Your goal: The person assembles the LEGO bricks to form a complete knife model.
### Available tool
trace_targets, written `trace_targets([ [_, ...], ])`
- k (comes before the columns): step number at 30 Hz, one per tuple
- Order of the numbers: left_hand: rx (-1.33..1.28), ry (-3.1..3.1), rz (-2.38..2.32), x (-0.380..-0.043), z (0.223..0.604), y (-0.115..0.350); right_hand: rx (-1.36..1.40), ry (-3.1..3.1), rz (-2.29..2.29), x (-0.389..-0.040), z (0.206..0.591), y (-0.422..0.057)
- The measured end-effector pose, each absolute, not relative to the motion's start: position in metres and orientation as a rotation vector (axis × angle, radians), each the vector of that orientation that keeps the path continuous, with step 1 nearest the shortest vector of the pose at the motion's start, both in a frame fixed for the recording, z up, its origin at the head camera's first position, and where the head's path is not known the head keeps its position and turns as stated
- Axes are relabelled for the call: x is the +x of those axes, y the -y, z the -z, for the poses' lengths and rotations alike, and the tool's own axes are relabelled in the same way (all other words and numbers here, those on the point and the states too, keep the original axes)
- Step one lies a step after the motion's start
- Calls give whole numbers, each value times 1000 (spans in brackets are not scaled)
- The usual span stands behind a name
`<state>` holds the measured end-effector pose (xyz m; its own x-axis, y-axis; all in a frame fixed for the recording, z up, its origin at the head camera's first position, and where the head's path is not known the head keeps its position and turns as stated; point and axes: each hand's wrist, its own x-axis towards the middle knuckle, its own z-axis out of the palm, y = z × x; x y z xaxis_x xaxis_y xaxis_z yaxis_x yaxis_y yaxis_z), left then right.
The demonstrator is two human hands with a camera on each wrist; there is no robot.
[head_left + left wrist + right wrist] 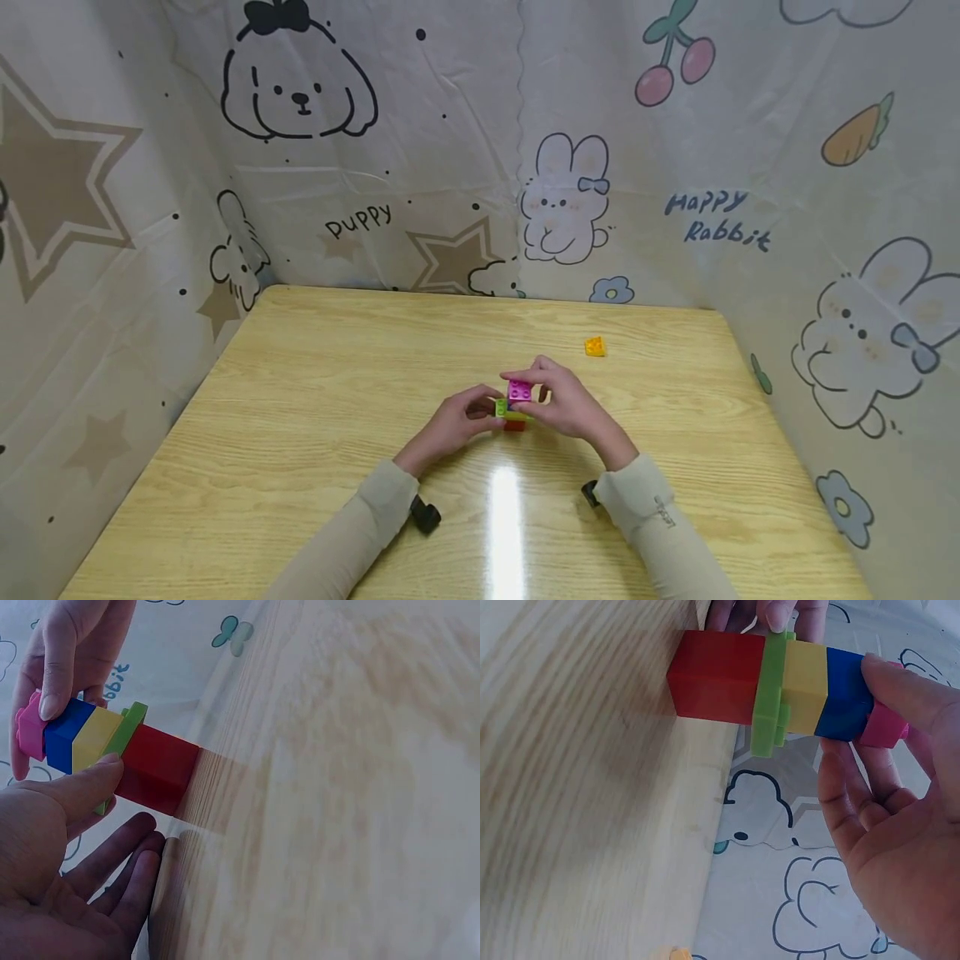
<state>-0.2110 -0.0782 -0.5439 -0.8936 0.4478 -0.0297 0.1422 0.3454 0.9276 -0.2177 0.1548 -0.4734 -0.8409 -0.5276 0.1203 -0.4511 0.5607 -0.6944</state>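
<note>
A tower of toy building bricks stands on the table. Its bottom is a red brick (716, 675), topped by a flat green brick (769, 705), a yellow brick (805, 686), a blue brick (845, 694) and a pink brick (519, 391). My left hand (459, 421) pinches the green brick, its thumb also by the yellow one and its other fingers spread below in the left wrist view. With thumb and fingers my right hand (564, 402) grips the pink brick at the top, the thumb overlapping the blue brick in the right wrist view.
A small orange-yellow brick (595, 347) lies on the wooden table (337, 358), beyond my right hand. Printed curtains (450, 167) hang along the back and both sides of the table.
</note>
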Motion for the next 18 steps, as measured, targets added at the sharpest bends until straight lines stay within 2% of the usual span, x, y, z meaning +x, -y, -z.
trace_targets([
  [18,539,-2340,-1581,-211,545,77,-858,-2664,1089,-222,466,-157],
])
